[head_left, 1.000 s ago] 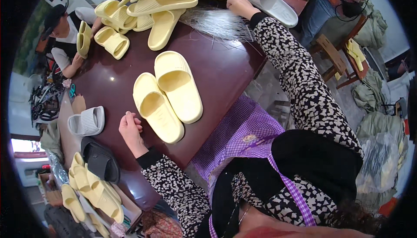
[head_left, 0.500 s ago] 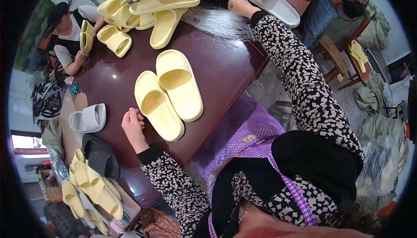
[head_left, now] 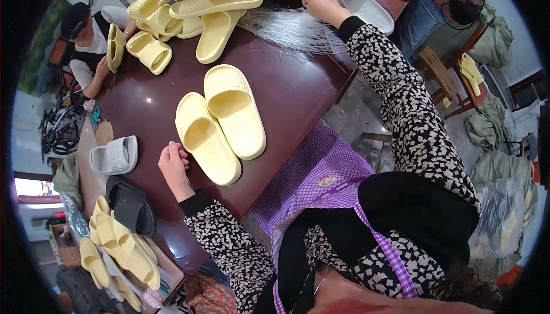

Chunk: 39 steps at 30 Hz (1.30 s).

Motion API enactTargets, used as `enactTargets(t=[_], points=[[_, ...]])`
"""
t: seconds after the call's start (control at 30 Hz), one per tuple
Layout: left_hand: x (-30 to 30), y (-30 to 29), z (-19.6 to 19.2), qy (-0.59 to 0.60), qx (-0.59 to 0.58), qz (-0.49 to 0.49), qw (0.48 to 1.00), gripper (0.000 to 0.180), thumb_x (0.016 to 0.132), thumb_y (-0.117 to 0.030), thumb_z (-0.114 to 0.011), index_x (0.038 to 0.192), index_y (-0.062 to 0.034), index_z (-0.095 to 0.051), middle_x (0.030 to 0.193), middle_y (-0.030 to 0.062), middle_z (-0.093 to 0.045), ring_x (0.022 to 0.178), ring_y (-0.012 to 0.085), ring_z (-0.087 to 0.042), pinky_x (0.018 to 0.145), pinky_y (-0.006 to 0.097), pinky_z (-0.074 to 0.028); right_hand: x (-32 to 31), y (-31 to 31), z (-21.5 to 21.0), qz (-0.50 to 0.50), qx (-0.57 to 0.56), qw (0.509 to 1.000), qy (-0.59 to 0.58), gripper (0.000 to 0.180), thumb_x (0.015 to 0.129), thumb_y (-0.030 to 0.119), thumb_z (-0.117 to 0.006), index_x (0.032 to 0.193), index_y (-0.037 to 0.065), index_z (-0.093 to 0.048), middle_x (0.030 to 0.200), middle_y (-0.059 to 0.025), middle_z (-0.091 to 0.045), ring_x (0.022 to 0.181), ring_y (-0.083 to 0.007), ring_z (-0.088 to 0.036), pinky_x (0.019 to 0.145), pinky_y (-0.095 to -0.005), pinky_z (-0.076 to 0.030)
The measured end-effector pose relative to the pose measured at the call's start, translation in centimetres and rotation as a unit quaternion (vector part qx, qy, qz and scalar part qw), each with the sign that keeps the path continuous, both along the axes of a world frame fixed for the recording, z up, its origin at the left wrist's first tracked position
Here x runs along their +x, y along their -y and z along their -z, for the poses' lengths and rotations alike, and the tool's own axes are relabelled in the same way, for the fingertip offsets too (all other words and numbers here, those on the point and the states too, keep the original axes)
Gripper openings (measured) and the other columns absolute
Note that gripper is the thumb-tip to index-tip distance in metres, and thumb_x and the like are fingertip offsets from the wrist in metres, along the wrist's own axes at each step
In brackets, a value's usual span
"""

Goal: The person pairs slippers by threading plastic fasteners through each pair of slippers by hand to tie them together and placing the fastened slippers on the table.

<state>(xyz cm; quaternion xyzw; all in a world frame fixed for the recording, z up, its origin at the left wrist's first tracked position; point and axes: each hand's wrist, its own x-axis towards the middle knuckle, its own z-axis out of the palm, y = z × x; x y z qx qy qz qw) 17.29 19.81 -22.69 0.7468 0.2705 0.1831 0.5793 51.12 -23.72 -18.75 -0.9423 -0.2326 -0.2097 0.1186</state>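
A pair of pale yellow slide slippers lies side by side on the dark red table, toes pointing away from me. Just left of the nearer slipper, my left hand hovers at the table with its fingers curled closed; anything in them is hidden. My right hand reaches to the far side, over a loose bundle of thin clear plastic strands. Its fingers are pinched together, and whether a strand is between them is too small to see.
More yellow slippers are heaped at the far side, with grey slippers to their right. A grey slipper and a black one lie at left. Across the table, a person holds a yellow slipper.
My right hand has shifted slightly to the right at the edge of the strands. My left hand and the pair of slippers stay nearly as they were.
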Motion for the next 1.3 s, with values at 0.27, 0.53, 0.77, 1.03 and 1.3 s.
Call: enactTargets(t=[0.27,0.53,0.77,1.03,1.3], points=[[0.2,0.0,-0.2,-0.010,0.002,-0.001,1.000,0.027,0.095,-0.028,-0.054,0.082,-0.0057,-0.062,0.060,-0.0021,-0.054,0.046,0.0035,-0.044,0.041,0.018,-0.034,-7.2,3.9,0.0,-0.024,0.024,0.999,-0.028,0.012,0.078,0.006,-0.049,0.082,0.003,-0.060,0.078,-0.0199,-0.063,0.078,-0.0387,-0.061,0.068,-0.0463,-0.048],[0.7,-1.3,0.7,-0.009,-0.001,-0.001,1.000,0.027,0.095,-0.028,-0.054,0.082,-0.0056,-0.062,0.061,-0.0020,-0.054,0.046,0.0034,-0.044,0.041,0.017,-0.033,-13.2,8.5,1.8,0.006,0.069,0.997,-0.026,0.010,0.077,0.005,-0.050,0.082,0.001,-0.058,0.076,-0.0219,-0.061,0.076,-0.0402,-0.060,0.066,-0.0462,-0.047],[2.7,-3.1,1.2,-0.011,-0.003,0.003,1.000,0.025,0.094,-0.026,-0.054,0.083,-0.0053,-0.062,0.061,-0.0023,-0.053,0.046,0.0031,-0.043,0.040,0.017,-0.033,-16.3,16.8,3.7,0.166,0.082,0.982,-0.039,0.011,0.078,0.007,-0.050,0.080,0.001,-0.059,0.080,-0.0236,-0.061,0.080,-0.0417,-0.058,0.069,-0.0475,-0.047],[5.4,-1.8,0.0,0.067,0.020,-0.097,0.993,0.022,0.095,-0.022,-0.054,0.088,-0.0022,-0.061,0.066,-0.0006,-0.054,0.051,0.0036,-0.044,0.046,0.017,-0.035,-18.7,18.1,1.6,0.150,0.276,0.930,-0.192,0.008,0.080,0.005,-0.052,0.082,0.001,-0.059,0.068,-0.0015,-0.057,0.063,-0.0135,-0.055,0.058,-0.0270,-0.043],[6.0,14.9,-8.6,0.256,0.177,0.244,0.918,0.026,0.088,0.000,-0.057,0.114,0.0009,-0.056,0.112,0.0110,-0.060,0.084,0.0143,-0.057,0.067,0.024,-0.048,-21.1,6.7,-5.9,-0.089,0.277,0.924,-0.249,0.007,0.082,0.003,-0.054,0.085,0.000,-0.060,0.070,0.0025,-0.054,0.064,-0.0064,-0.050,0.057,-0.0221,-0.040]])
